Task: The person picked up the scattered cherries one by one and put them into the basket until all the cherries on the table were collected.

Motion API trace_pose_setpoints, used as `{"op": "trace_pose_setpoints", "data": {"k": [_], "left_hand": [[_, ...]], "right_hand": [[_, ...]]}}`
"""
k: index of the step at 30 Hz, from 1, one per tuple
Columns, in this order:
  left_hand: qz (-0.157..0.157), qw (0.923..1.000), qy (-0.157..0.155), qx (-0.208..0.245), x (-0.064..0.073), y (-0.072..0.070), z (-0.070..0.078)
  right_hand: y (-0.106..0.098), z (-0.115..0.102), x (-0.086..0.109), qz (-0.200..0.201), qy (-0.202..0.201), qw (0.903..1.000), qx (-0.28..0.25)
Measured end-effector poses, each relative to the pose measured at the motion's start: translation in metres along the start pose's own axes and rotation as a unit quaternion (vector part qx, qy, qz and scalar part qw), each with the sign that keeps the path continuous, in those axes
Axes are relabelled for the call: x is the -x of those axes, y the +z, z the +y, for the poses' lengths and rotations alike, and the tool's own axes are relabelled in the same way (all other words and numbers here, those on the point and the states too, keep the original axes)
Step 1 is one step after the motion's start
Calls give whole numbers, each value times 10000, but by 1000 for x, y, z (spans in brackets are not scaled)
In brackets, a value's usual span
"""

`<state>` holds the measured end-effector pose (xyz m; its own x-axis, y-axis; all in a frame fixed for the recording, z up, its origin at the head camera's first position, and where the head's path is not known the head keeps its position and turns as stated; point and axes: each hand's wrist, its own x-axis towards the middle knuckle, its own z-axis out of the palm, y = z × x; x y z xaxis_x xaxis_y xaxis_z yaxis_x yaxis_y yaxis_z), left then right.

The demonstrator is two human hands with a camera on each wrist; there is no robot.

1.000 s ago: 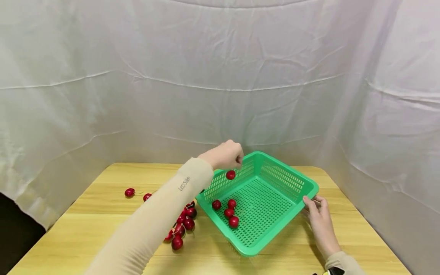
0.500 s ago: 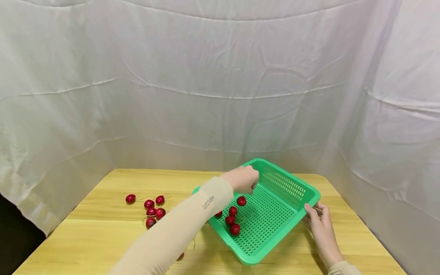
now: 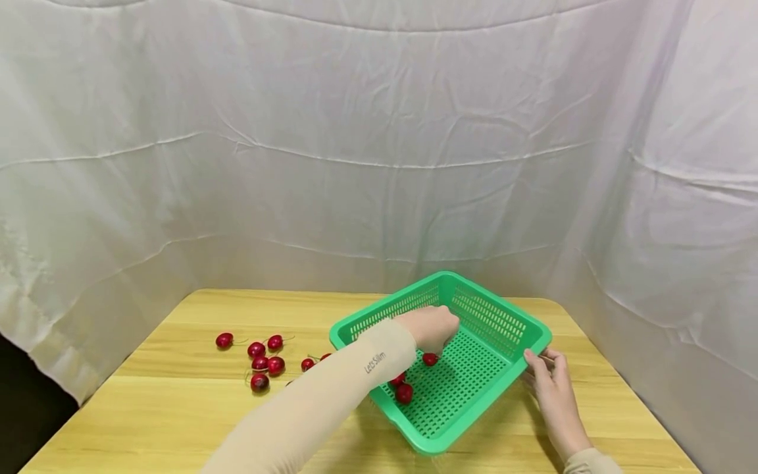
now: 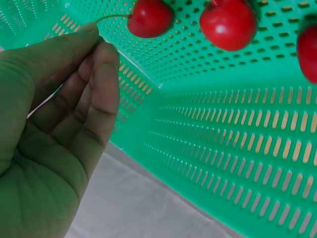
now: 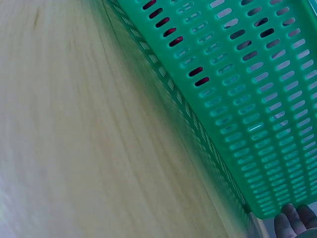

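Cherry (image 4: 150,19): likely light, slick; best held by stem (image 4: 113,16)
Left hand (image 4: 57,119): pinches that stem
Right hand (image 3: 555,398): grips basket rim (image 3: 482,398)

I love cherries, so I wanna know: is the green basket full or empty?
Neither. A few cherries are inside the basket, but in the head view much of its bottom is bare.

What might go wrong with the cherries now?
Maybe one of these. The left hand pinches a cherry only by its thin stem, so it could slip and drop inside the basket. The left sleeve partly hides some loose cherries on the table from the head camera, so the arm might bump one unnoticed. And the right hand holds just one corner, so a knock could swing the basket.
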<state>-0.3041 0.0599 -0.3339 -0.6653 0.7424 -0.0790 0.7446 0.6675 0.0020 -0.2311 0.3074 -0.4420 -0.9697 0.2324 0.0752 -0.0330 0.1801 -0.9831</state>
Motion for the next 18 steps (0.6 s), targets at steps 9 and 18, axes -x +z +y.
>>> {"op": "trace_pose_setpoints", "data": {"k": [9,18], "left_hand": [[-22,10000,-31,-2,-1,3,2],[-75,9998,44,189,-1,3,-4]], "right_hand": [[1,-1,0,9,-66,10000,-15],[1,-1,1,17,-31,10000,64]]}}
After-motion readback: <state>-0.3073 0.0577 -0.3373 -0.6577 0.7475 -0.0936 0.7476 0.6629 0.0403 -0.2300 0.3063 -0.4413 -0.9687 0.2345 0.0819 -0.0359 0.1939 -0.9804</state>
